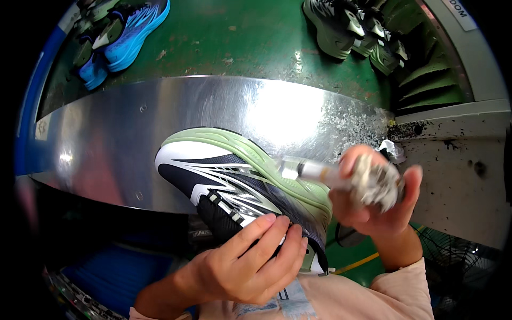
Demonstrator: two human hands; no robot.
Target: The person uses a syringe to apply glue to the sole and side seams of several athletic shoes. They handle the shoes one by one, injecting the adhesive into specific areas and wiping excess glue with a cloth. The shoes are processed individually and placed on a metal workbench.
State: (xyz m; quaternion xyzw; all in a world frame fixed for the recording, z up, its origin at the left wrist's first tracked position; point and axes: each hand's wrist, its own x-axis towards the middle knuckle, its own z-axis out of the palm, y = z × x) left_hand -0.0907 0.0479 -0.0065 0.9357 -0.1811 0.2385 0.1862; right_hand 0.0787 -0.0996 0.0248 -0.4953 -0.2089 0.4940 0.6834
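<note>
A running shoe [224, 170], black and white with a pale green sole, lies on its side along the near part of the metal ledge. Its toe points left and its heel is toward my body. My left hand [256, 261] is closed on the shoe's upper near the collar, fingertips pressed against it. Gripped in my right hand [376, 197] is a pale tube-shaped tool [318, 172] with a clear end and a ragged, wrapped rear part. Motion blurs it, so its exact kind is unclear. The clear end is at the green sole's edge; whether it touches cannot be told.
The curved metal ledge [197, 101] borders a green surface [229, 42]. Blue shoes [130, 40] stand at the far left. Several dark shoes with green soles [333, 34] are at the far right, beside green flaps [434, 77]. Crumpled white material [393, 151] lies behind my right hand.
</note>
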